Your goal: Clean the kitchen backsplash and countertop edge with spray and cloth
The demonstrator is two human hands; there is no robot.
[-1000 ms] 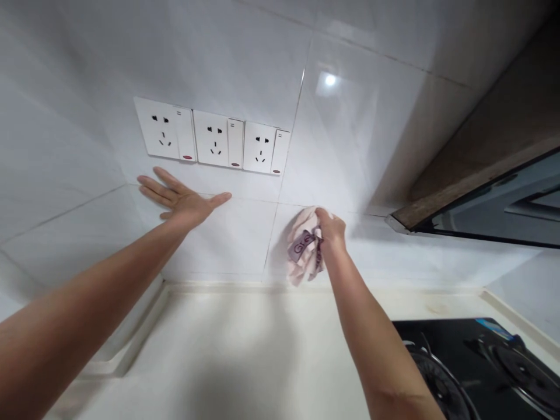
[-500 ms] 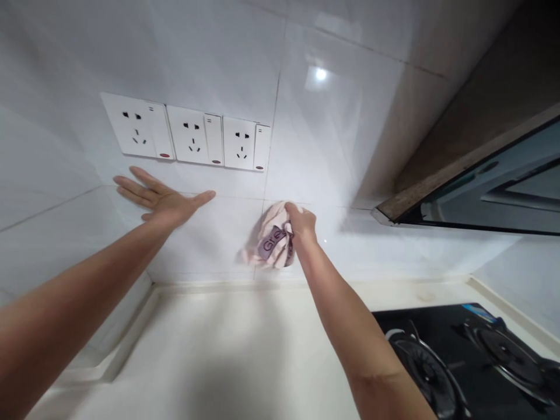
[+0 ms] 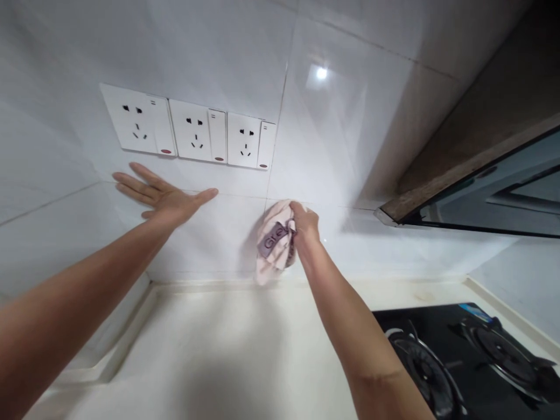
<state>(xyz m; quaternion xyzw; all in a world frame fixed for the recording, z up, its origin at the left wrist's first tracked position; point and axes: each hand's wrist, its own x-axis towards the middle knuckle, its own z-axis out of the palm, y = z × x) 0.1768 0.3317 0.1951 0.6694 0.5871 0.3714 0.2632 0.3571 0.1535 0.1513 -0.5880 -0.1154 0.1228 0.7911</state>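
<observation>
My left hand (image 3: 168,198) is spread out against the tiled wall (image 3: 210,233), fingers apart, just below the leftmost socket (image 3: 137,122). Nothing is in it. My right hand (image 3: 306,223) grips a bunched, pale pink cloth (image 3: 271,242) with a purple lettered patch, held up at the wall. The cloth's loose end hangs down toward the counter's back edge. My right fingers are partly hidden by the folds.
Two more wall sockets (image 3: 196,131) continue the row to the right. A range hood (image 3: 472,175) juts out at the upper right. Below it, a black gas stove (image 3: 455,326) sits in the cream countertop (image 3: 227,344), which has a raised rim along the wall.
The cloth's loose end has swung from the left to hang lower. My right hand has shifted very slightly right in view; my left hand stays at the same spot.
</observation>
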